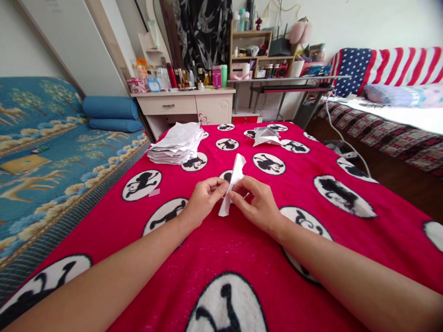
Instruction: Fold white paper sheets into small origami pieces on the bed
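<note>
A narrow folded strip of white paper point(234, 180) stands tilted over the red blanket point(221, 249) with black-and-white round prints. My left hand point(204, 198) pinches its lower left edge with closed fingers. From the right, my right hand point(258, 203) pinches the same strip near its middle. Both forearms reach in from the bottom of the view.
A stack of white paper sheets point(176, 145) lies at the back left of the blanket. A folded paper shape point(266, 135) sits at the back centre. A blue patterned sofa point(44, 152) runs along the left; a dresser point(183, 106) and shelves stand behind. A white cable point(341, 138) trails at right.
</note>
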The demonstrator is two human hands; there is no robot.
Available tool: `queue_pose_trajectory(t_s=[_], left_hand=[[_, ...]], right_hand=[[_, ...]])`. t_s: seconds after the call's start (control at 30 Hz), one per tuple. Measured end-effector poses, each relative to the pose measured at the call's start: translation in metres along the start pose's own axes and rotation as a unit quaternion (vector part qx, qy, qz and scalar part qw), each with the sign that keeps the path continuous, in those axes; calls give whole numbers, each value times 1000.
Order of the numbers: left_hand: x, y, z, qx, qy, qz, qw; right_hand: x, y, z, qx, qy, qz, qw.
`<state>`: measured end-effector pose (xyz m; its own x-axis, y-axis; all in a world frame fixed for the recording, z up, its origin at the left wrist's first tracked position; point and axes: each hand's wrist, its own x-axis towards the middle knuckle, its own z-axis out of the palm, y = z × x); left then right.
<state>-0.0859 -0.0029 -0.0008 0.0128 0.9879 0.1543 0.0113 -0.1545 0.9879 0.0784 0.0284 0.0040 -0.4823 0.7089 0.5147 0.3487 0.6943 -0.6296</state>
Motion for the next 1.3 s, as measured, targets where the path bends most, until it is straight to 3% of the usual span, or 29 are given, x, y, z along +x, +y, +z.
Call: queue_pose_trajectory(t_s=[0.27, 0.53, 0.7, 0.87, 1.03, 1.3], left_hand=[[0, 0, 1, -86, -13, -42, 995], [-1, 2, 2, -90, 9, -65, 994], [2, -3, 0, -84, -14, -45, 995], [0, -4, 2, -9, -4, -15, 1000], [-5, -2, 9, 77, 30, 37, 996], [-3, 0, 4, 218, 91, 85, 968]], right_hand=[[0, 4, 2, 44, 8, -5, 999], [1, 6, 3, 50, 4, 9, 999], [1, 6, 2, 56, 2, 11, 998], [2, 5, 2, 109, -23, 73, 991], [4, 5, 4, 141, -6, 112, 984], [4, 6, 6, 213, 19, 155, 964]])
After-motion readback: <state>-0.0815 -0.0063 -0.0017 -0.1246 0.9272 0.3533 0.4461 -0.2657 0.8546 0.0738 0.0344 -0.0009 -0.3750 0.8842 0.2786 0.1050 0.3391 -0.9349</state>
